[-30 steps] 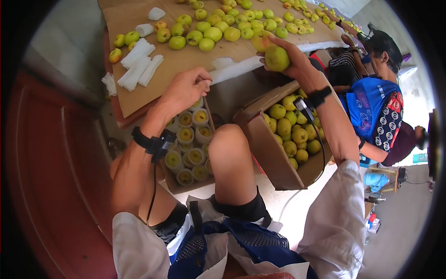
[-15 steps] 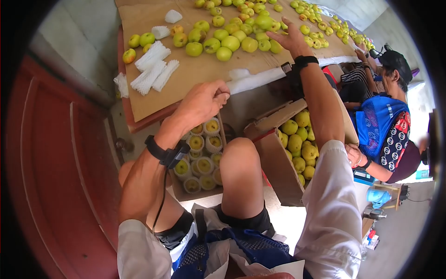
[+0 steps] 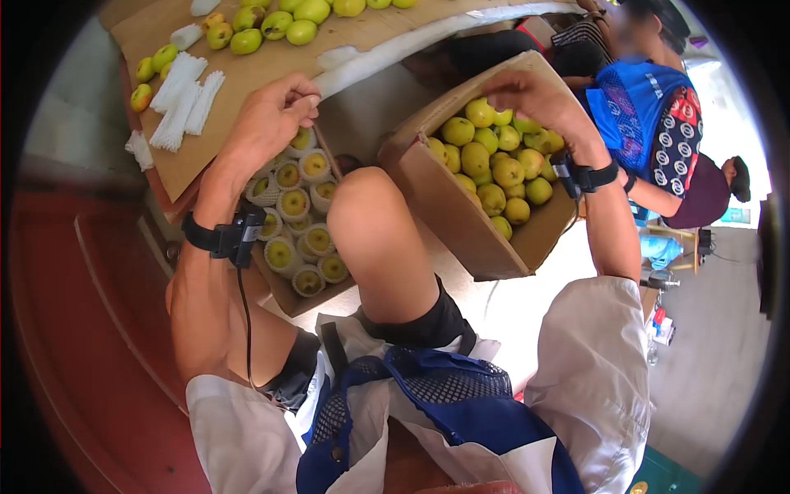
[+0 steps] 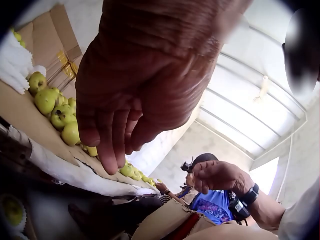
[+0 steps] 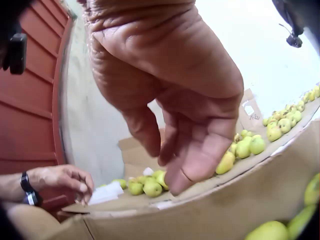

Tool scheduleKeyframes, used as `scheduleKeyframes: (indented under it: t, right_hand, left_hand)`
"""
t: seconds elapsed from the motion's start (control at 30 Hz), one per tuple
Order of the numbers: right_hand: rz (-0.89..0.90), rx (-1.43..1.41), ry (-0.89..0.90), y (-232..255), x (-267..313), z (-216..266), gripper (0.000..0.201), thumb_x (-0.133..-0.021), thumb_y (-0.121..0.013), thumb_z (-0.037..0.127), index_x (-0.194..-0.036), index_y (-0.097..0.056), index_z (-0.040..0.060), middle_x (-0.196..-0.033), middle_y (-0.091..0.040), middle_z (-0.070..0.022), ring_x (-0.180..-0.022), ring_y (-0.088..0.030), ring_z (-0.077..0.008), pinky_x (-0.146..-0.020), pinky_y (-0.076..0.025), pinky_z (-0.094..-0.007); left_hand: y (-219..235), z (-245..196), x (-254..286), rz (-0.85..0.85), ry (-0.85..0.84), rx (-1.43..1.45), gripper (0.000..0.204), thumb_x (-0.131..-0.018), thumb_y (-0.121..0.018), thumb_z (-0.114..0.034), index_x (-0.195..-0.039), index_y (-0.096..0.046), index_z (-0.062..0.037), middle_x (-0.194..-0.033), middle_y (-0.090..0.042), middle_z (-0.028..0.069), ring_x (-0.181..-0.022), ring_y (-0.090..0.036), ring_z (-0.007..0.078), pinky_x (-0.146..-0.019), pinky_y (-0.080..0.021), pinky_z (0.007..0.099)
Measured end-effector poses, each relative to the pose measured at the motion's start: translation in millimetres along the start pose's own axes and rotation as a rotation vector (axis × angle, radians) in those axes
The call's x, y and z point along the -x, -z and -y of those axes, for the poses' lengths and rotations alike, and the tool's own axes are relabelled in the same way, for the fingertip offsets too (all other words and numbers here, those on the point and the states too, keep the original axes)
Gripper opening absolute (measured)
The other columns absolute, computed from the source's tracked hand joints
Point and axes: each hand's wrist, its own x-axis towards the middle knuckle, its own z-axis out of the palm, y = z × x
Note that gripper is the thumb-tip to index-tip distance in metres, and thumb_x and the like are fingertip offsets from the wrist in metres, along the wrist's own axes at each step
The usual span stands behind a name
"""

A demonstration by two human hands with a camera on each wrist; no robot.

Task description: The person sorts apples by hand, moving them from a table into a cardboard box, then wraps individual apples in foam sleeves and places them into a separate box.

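My right hand (image 3: pixel 535 103) hovers over the cardboard box (image 3: pixel 440 193) of loose yellow-green apples (image 3: pixel 508 171). In the right wrist view its fingers (image 5: pixel 192 167) hang down, gently bent, with nothing in them. My left hand (image 3: pixel 276 119) hangs near the table's front edge, above a second box (image 3: pixel 288 303) of apples in white foam net sleeves (image 3: pixel 315 165). The left wrist view shows its fingers (image 4: pixel 111 150) loosely bent and holding nothing. White foam net sleeves (image 3: pixel 177 90) lie bundled on the cardboard-covered table (image 3: pixel 239 86), left of my left hand.
Loose apples (image 3: pixel 300 31) line the table's back part. White padding (image 3: pixel 370 66) runs along its front edge. My knee (image 3: pixel 370 214) stands between the two boxes. At the right sits another person in a blue vest (image 3: pixel 625 107). A red door (image 3: pixel 90 329) fills the left side.
My right hand held two apples, let them go among those on the table, and came back empty over the loose-apple box. My left hand stayed near the table edge. The head view has shifted.
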Motion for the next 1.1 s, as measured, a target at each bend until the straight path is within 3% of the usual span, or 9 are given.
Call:
scheduleKeyframes:
  t: [0.07, 0.2, 0.3, 0.47, 0.6, 0.8, 0.9, 1.0, 1.1]
  right_hand:
    - [-0.057, 0.279, 0.047, -24.7, 3.6, -33.3, 0.056, -0.088, -0.078, 0.031, -0.135, -0.063, 0.0029, -0.127, -0.069, -0.0205, -0.121, -0.064, -0.0332, -0.102, -0.049, -0.0394]
    - [-0.207, 0.324, 0.025, -55.4, -20.8, -74.5, 0.072, -0.085, -0.079, 0.038, -0.144, -0.054, 0.0053, -0.130, -0.065, -0.0266, -0.124, -0.061, -0.0392, -0.105, -0.048, -0.0411]
    - [-0.288, 0.268, -0.006, -70.0, -29.1, -80.3, 0.067, -0.086, -0.079, 0.037, -0.140, -0.057, 0.0052, -0.131, -0.064, -0.0233, -0.125, -0.061, -0.0383, -0.105, -0.049, -0.0429]
    - [-0.373, 0.576, -0.003, -82.0, -36.6, -81.5, 0.062, -0.085, -0.078, 0.038, -0.137, -0.060, 0.0080, -0.128, -0.065, -0.0164, -0.124, -0.060, -0.0361, -0.102, -0.050, -0.0464]
    - [-0.291, 0.573, -0.036, -73.0, -32.0, -73.7, 0.061, -0.086, -0.077, 0.039, -0.136, -0.060, 0.0083, -0.131, -0.065, -0.0151, -0.125, -0.060, -0.0367, -0.101, -0.051, -0.0454]
    - [-0.073, -0.134, -0.126, -49.9, -16.1, -66.9, 0.063, -0.088, -0.071, 0.042, -0.138, -0.060, 0.0055, -0.140, -0.062, -0.0164, -0.125, -0.061, -0.0331, -0.099, -0.051, -0.0393]
    - [-0.110, 0.045, -0.090, -45.1, -7.2, -55.8, 0.068, -0.087, -0.071, 0.045, -0.142, -0.058, 0.0067, -0.138, -0.062, -0.0162, -0.123, -0.061, -0.0283, -0.098, -0.052, -0.0356]
    - [0.145, -0.085, -0.182, -44.9, -2.2, -31.5, 0.074, -0.085, -0.073, 0.047, -0.146, -0.056, 0.0082, -0.140, -0.061, -0.0168, -0.124, -0.060, -0.0275, -0.097, -0.052, -0.0354]
    - [0.143, -0.005, -0.114, -45.3, -5.5, -43.6, 0.080, -0.082, -0.076, 0.048, -0.148, -0.055, 0.0091, -0.142, -0.060, -0.0177, -0.127, -0.059, -0.0287, -0.097, -0.053, -0.0376]
  left_hand:
    - [-0.7, 2.5, 0.1, 0.017, -0.002, -0.007, 0.012, -0.103, -0.060, -0.009, -0.108, -0.066, 0.0001, -0.091, -0.067, 0.0029, -0.081, -0.063, 0.0113, -0.076, -0.052, 0.0262]
    - [-0.4, 1.4, 1.0, 0.036, 0.008, -0.021, 0.013, -0.103, -0.059, -0.010, -0.109, -0.066, 0.0000, -0.092, -0.067, 0.0036, -0.082, -0.063, 0.0118, -0.077, -0.052, 0.0265]
    - [0.3, 2.5, 1.8, -0.003, -0.002, 0.003, 0.013, -0.102, -0.060, -0.010, -0.105, -0.066, 0.0012, -0.088, -0.067, 0.0042, -0.080, -0.064, 0.0127, -0.075, -0.052, 0.0279]
    - [3.1, 3.4, 0.6, 0.029, 0.027, -0.051, 0.014, -0.104, -0.059, -0.010, -0.109, -0.065, 0.0013, -0.093, -0.067, 0.0045, -0.085, -0.064, 0.0126, -0.081, -0.053, 0.0275]
    - [2.2, 4.9, -0.7, 0.035, 0.033, -0.078, 0.014, -0.104, -0.059, -0.010, -0.109, -0.065, 0.0014, -0.093, -0.067, 0.0046, -0.084, -0.064, 0.0124, -0.081, -0.053, 0.0272]
    - [0.8, 5.2, -1.6, 0.035, 0.038, -0.073, 0.014, -0.104, -0.059, -0.009, -0.109, -0.065, 0.0017, -0.093, -0.067, 0.0043, -0.085, -0.064, 0.0121, -0.080, -0.054, 0.0270]
    - [-1.1, 5.3, -3.0, 0.043, 0.042, -0.058, 0.013, -0.104, -0.058, -0.008, -0.110, -0.064, 0.0019, -0.094, -0.067, 0.0043, -0.085, -0.064, 0.0119, -0.080, -0.054, 0.0271]
    - [-0.8, 4.7, -3.6, 0.058, 0.046, -0.063, 0.013, -0.104, -0.058, -0.008, -0.110, -0.064, 0.0021, -0.094, -0.067, 0.0044, -0.085, -0.064, 0.0119, -0.080, -0.054, 0.0271]
    - [-0.4, 3.8, -2.9, 0.063, 0.050, -0.071, 0.013, -0.104, -0.058, -0.008, -0.109, -0.064, 0.0024, -0.094, -0.067, 0.0044, -0.084, -0.064, 0.0122, -0.080, -0.054, 0.0273]
